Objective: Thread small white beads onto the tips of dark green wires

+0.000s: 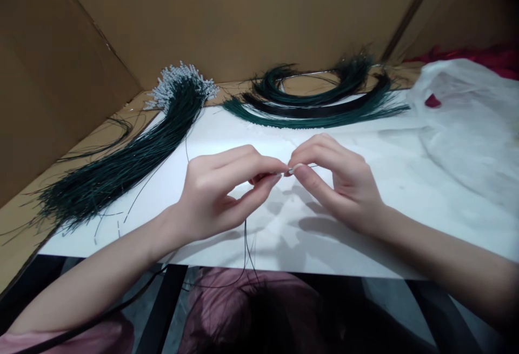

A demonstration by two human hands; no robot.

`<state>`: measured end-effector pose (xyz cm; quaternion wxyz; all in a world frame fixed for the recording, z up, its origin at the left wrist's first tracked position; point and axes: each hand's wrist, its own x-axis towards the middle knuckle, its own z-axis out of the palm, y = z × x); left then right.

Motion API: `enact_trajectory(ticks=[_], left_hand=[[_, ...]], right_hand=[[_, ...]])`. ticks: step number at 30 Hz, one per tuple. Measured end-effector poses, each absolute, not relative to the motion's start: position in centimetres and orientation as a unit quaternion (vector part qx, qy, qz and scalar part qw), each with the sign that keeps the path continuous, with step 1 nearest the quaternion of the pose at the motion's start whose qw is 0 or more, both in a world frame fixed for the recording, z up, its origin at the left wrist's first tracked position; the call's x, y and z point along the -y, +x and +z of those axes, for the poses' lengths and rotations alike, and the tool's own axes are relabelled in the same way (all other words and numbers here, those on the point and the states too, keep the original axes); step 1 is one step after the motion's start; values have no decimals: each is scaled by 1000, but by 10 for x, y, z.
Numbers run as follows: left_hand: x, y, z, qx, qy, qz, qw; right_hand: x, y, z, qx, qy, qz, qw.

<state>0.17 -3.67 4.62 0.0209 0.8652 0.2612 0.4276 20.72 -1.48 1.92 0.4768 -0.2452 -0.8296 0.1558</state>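
Fingertip to fingertip, my left hand (227, 186) and my right hand (340, 181) meet over the middle of the white board. Both are closed in a pinch on a thin dark cord with a small whitish piece (291, 171) on it, seen between the fingertips. A short dark end sticks out past my right fingers. Below my left hand, dark strands (245, 246) hang over the board's front edge. On the left lies a thick bundle of dark green cords (133, 165), with whitish tips (182, 84) fanned out at its far end.
Curved bundles of green and black cords (316, 119) lie along the back. A clear plastic bag (470, 127) sits on the right, with red material (478, 57) behind it. Cardboard walls (243, 19) enclose the white board (365, 256). Loose strands (117, 132) lie at left.
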Motion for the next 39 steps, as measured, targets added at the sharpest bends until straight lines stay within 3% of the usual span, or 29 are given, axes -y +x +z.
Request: enact_trajectory(ticks=[25,39], left_hand=[[39,6,46,-258,849,459,33],[44,3,51,-263,866,423,-41]], right_hand=[[18,205,18,839,-237,116,475],[13,207,16,833,-193,109,506]])
